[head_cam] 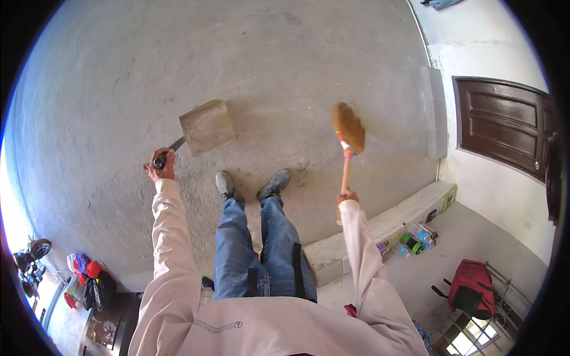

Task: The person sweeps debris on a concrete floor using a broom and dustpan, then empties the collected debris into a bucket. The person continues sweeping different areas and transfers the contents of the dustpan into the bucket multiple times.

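My left hand (161, 164) grips the dark handle of a dustpan (208, 128), whose flat, dusty pan lies at or just above the concrete floor (276, 80), left of my feet. Out to the right, my right hand (347, 196) is closed around the light-coloured handle of a soft-bristle broom (348, 127). Its brown bristles point away from me and look slightly blurred. Pan and broom are well apart, with floor between them. Brownish dust marks the floor beside both. Whether the bristles touch the floor, I cannot tell.
A low concrete ledge (329, 256) runs to the right of my legs, with bottles (412, 244) beyond it. Farther right are a red backpack (473, 287) and a brown panelled door (501, 124). Bags (91, 280) and a motorcycle (31, 262) are at lower left.
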{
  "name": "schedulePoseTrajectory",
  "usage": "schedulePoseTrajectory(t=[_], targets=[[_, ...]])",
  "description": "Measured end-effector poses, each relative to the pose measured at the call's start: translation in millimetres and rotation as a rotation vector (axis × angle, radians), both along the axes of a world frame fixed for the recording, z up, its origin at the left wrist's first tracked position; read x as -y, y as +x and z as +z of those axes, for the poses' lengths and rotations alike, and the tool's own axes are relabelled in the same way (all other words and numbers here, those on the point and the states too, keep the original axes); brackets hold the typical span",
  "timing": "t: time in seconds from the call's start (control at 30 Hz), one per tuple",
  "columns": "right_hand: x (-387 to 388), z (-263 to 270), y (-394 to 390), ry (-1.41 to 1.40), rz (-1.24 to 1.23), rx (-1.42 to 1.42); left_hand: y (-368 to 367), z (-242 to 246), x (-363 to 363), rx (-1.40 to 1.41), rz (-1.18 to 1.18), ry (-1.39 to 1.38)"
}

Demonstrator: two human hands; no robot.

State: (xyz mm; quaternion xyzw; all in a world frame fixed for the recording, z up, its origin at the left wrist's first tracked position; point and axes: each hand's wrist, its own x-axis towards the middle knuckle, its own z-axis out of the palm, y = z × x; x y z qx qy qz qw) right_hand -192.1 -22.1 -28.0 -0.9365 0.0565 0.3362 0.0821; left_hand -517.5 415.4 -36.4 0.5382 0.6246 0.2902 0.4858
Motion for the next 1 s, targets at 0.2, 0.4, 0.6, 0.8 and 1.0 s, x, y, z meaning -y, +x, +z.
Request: schedulePoseTrajectory(t=[0.2,0.4,0.6,0.8,1.0], targets=[[-37.2,-5.7,-123.0,-0.125,0.511,-0.293,1.6,1.1,30.1,-0.331,-0.173,0.203],[-71.4,73.7,-193.1,0.349,0.121,-0.574,-5.1,-23.9,34.1,-0.064,-0.119,0.194],[-53.8,171.8,-183.3,0.5,-0.374,-0.817,-53.0,-44.6,0.8,0.192,0.022,-0.13],[-7.9,200.2,-155.7,0.463,-0.457,-0.669,-70.2,-62.2,-1.6,0.894,0.562,-0.499],[-5.0,109.1,-96.4,0.42,-0.487,-0.478,-29.5,-53.7,35.3,-0.098,0.043,0.109]])
